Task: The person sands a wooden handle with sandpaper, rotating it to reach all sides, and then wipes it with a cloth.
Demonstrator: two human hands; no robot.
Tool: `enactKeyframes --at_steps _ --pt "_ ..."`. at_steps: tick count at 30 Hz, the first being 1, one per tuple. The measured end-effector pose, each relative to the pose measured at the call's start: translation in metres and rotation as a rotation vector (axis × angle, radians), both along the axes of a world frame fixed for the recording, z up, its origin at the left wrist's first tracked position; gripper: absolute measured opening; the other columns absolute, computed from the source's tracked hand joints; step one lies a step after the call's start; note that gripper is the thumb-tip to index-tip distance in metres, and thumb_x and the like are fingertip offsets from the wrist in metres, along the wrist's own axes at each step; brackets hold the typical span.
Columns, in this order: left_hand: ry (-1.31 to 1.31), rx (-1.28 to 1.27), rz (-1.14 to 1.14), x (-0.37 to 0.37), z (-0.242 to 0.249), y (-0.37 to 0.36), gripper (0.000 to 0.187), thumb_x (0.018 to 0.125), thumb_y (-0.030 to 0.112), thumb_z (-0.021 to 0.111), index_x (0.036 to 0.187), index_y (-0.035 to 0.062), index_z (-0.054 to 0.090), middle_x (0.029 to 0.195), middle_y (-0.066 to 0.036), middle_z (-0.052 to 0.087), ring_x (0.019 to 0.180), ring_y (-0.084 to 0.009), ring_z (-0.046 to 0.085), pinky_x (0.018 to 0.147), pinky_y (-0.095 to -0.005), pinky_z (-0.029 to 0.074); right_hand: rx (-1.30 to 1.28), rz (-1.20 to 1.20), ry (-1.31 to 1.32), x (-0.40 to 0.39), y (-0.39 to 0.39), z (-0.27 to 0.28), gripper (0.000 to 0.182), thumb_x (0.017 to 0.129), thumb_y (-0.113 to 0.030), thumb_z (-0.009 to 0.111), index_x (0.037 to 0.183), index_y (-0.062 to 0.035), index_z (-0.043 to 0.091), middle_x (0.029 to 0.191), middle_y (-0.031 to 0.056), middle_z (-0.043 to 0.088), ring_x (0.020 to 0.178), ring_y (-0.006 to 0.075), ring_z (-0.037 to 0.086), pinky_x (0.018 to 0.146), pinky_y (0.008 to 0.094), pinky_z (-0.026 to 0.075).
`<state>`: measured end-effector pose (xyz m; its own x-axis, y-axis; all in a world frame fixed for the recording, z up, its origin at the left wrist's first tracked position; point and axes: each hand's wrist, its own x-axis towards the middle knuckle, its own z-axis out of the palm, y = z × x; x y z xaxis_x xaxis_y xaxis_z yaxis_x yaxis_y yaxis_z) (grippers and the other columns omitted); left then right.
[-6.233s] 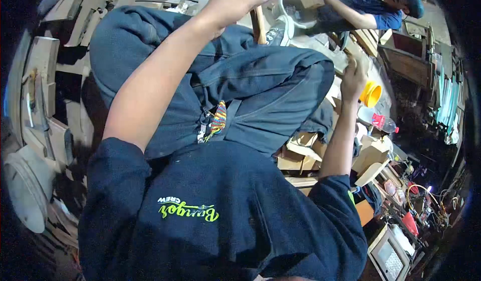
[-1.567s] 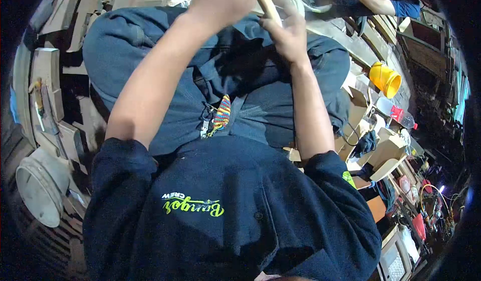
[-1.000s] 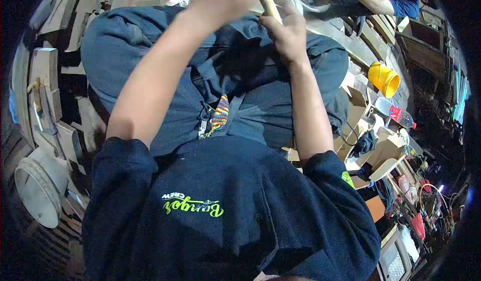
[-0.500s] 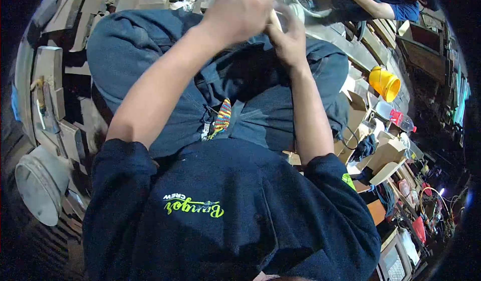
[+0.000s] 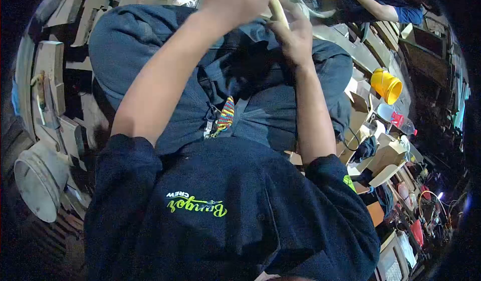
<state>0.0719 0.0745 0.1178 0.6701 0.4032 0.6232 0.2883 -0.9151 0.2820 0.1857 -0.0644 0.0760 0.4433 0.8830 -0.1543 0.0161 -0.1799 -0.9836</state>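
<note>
Near the top edge, my right hand (image 5: 295,35) is closed around a pale, rod-like piece (image 5: 278,11) that looks like wood. The piece slants up towards my left hand (image 5: 238,1), whose fingers are bent and blurred by motion. What my left hand grips is hidden, and its upper part is cut off by the frame edge. Both hands are above and beyond my crossed legs (image 5: 135,50) in dark trousers. A colourful woven cord (image 5: 226,114) hangs at my waist.
Wood pieces (image 5: 49,63) and a whitish bucket (image 5: 37,183) lie left. To the right are a yellow bucket (image 5: 386,86), a bottle with a red label (image 5: 397,119) and cardboard (image 5: 386,155). Another person's arm (image 5: 368,3) reaches in at upper right, near a round rim (image 5: 299,0).
The pale piece shows more between my hands. My right hand has shifted slightly right and down, and my left hand has moved slightly up. The view has shifted a little.
</note>
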Motion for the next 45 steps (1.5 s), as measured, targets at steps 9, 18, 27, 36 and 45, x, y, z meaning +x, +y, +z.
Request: enactKeyframes --at_steps 9,18,27,36,45 --pt "0.142 0.018 0.008 0.000 0.005 -0.003 0.029 0.088 0.019 0.052 0.108 0.0035 0.066 0.109 -0.014 0.068 0.126 -0.0366 0.050 0.103 -0.0707 0.023 0.063 -0.038 -0.009 -0.001 0.003 0.002 0.055 0.077 -0.003 0.071 0.128 0.0069 0.052 0.112 0.0130 0.065 0.099 0.0164 0.063 0.087 0.0281 0.050" --pt "0.148 -0.014 -0.040 0.001 0.000 -0.015 0.026 0.087 0.020 0.053 0.103 0.0053 0.068 0.110 -0.013 0.067 0.128 -0.0383 0.050 0.107 -0.0706 0.019 0.159 -0.045 0.055 -0.001 0.003 -0.005 0.056 0.077 -0.003 0.069 0.129 0.0072 0.052 0.115 0.0148 0.065 0.104 0.0186 0.062 0.094 0.0309 0.048" --pt "0.179 -0.027 -0.161 -0.003 -0.004 -0.021 0.027 0.087 0.019 0.054 0.105 0.0062 0.068 0.111 -0.014 0.068 0.128 -0.0348 0.050 0.102 -0.0730 0.020 0.099 -0.061 0.050 0.002 0.003 -0.015 0.051 0.077 -0.004 0.066 0.125 0.0050 0.054 0.113 0.0150 0.065 0.101 0.0181 0.063 0.090 0.0308 0.049" --pt "0.284 -0.111 -0.127 -0.005 0.004 -0.021 0.027 0.088 0.020 0.052 0.106 0.0061 0.067 0.109 -0.010 0.069 0.124 -0.0371 0.054 0.105 -0.0695 0.021 0.105 -0.076 0.126 -0.004 0.003 0.000 0.053 0.077 -0.002 0.068 0.128 0.0058 0.053 0.108 0.0125 0.065 0.100 0.0172 0.063 0.087 0.0291 0.051" --pt "0.150 -0.053 -0.150 -0.006 -0.005 -0.023 0.030 0.086 0.018 0.053 0.109 0.0062 0.069 0.122 -0.012 0.065 0.125 -0.0395 0.050 0.107 -0.0690 0.021 0.146 -0.008 0.007 0.003 0.004 -0.011 0.049 0.077 -0.005 0.068 0.123 0.0053 0.056 0.108 0.0118 0.066 0.100 0.0170 0.063 0.088 0.0298 0.049"
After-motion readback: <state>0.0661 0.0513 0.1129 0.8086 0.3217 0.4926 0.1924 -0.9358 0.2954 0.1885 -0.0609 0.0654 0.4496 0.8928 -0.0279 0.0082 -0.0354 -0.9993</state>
